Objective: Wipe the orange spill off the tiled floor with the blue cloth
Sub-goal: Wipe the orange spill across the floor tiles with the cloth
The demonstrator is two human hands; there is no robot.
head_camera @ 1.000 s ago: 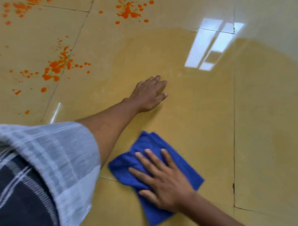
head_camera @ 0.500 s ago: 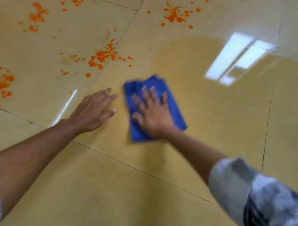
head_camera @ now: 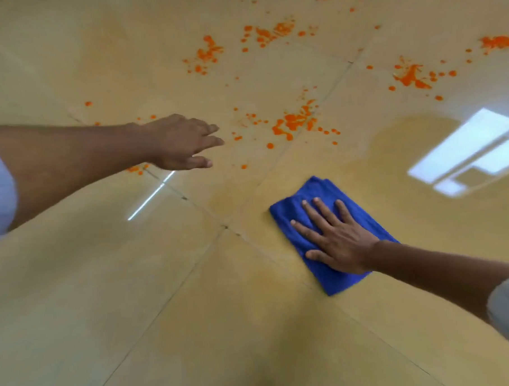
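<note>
Under the right hand's (head_camera: pixel 341 241) flat fingers (head_camera: pixel 321 211), blue cloth (head_camera: pixel 303 201)

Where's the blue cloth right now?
In the head view, the blue cloth lies flat on the floor, lower right, under the right hand, below the nearest orange splatter.

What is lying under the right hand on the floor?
The folded blue cloth lies under the right hand, whose straight fingers press it flat onto the tiled floor. Whether orange spill lies beneath the cloth cannot be seen.
</note>
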